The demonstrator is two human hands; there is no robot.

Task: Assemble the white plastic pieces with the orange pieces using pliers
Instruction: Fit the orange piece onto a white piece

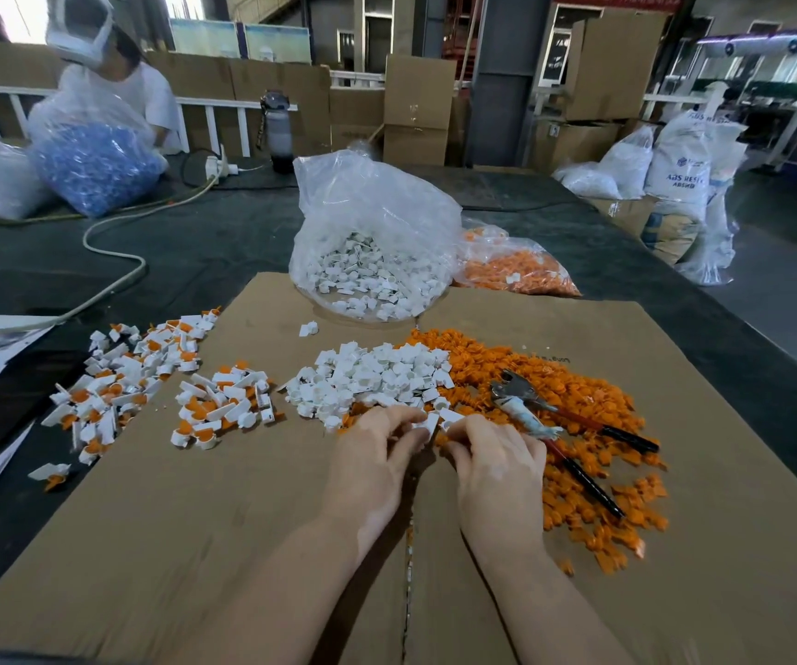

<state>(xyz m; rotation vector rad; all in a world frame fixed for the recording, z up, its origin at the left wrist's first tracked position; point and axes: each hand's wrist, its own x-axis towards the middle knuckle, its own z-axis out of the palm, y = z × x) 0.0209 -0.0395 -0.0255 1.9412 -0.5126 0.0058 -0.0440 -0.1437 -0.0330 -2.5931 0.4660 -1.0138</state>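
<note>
- Right now a single white plastic piece (pixel 428 423) sits between the two hands at the near edge of the loose piles, pinched by the fingertips of the left hand (pixel 375 465).
- The right hand (pixel 495 465) is curled with its fingertips drawn together just beside that piece; what they pinch, if anything, cannot be told.
- Just beyond the hands lies a heap of loose white pieces (pixel 372 376), and touching it on the right spreads a wide heap of orange pieces (pixel 579 424).
- The pliers (pixel 538 415) lie untouched on the orange heap, right of the right hand, metal head away from the person and dark-tipped red handles splayed toward the near right.
- All of this rests on a flattened cardboard sheet (pixel 195 544) spread over a dark table (pixel 224 242).
- To the left on the cardboard lie two clusters of assembled white-and-orange parts (pixel 224 405), the farther one (pixel 113 381) spilling over the sheet's edge.
- At the far edge of the cardboard stands an open clear bag of white pieces (pixel 368 242), with a clear bag of orange pieces (pixel 511 271) just beside it on the right.
- Across the table another person (pixel 113 74) sits behind a clear bag of blue parts (pixel 94 160).
</note>
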